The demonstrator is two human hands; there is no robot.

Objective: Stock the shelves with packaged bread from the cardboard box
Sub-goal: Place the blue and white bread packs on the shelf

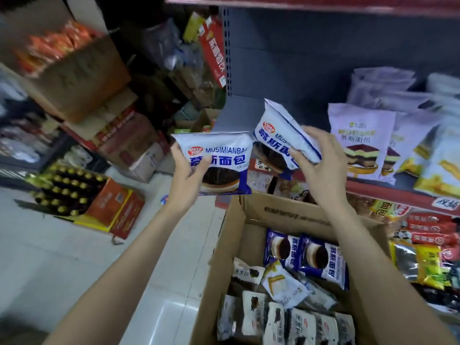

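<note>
White-and-blue plastic bread packets [219, 163] picture dark chocolate cake; brown cardboard box [234, 235]; red-edged grey metal shelf [388, 192]; lilac packets [361, 143].

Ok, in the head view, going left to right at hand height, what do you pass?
Crate of gold-capped bottles → left hand → its blue-and-white bread pack → second, tilted pack → right hand → purple cake packs on the shelf.

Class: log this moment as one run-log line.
left hand: grips blue-and-white bread packet | right hand: grips second, tilted packet | brown cardboard box: packets remain | grey shelf: bare patch
</note>
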